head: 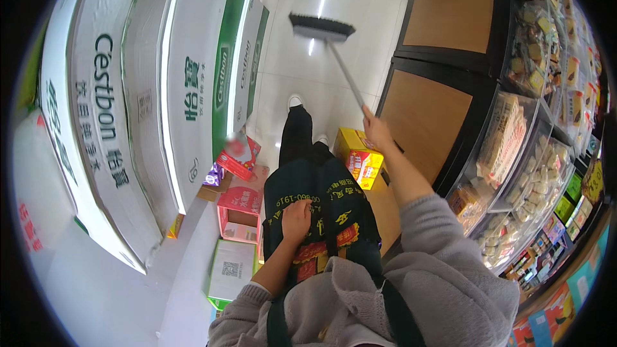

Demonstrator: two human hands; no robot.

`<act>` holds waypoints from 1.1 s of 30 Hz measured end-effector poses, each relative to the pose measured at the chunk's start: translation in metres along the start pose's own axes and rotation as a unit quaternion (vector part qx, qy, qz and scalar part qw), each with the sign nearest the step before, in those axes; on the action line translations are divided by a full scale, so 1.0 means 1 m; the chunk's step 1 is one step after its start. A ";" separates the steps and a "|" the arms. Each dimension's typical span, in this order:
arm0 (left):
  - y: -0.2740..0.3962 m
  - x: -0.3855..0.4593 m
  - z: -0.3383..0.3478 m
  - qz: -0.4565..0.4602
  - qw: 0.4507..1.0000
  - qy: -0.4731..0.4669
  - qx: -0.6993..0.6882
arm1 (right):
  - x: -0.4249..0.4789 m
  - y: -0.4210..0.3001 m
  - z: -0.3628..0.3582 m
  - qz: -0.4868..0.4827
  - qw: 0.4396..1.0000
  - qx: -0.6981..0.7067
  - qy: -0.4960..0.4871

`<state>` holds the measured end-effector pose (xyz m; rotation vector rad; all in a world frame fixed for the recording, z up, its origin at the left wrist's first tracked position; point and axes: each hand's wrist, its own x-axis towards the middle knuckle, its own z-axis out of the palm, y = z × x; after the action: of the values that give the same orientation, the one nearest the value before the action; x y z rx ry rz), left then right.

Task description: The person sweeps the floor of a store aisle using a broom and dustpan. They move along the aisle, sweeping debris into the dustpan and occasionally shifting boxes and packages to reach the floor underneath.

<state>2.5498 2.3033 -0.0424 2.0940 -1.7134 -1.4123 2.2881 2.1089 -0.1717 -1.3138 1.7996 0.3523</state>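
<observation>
My right hand point(377, 130) grips the handle of a broom point(348, 76) and reaches out in front of me. The broom's wide head point(320, 31), with dark bristles and a grey block, is over the pale tiled floor point(289, 53); whether the bristles touch the tiles is unclear. My left hand point(296, 219) lies against the front of a dark green apron point(282, 188) that bears writing. Its fingers look curled, and its palm side is hidden.
Large Cestbon water cartons point(193, 67) are stacked on the left. Below them are a pink carton point(241, 197) and a white-and-green box point(234, 270). On the right are wooden cabinets point(429, 115), a yellow box point(354, 149) and clear bins point(535, 173) of packaged food.
</observation>
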 end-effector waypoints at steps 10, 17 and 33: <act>-0.007 -0.076 0.042 -0.061 0.996 0.040 -0.059 | -0.198 0.065 0.017 0.004 0.990 0.106 -0.091; -0.031 -0.118 0.064 -0.135 0.986 0.022 -0.094 | -0.049 -0.035 -0.008 -0.094 0.994 0.046 0.035; -0.090 -0.199 0.106 -0.173 0.970 0.045 -0.166 | -0.229 0.037 0.047 -0.115 0.975 -0.164 -0.098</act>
<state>2.5534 2.5458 -0.0391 2.2891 -1.0235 -1.5289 2.2955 2.3011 -0.0331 -1.6354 1.4474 0.6474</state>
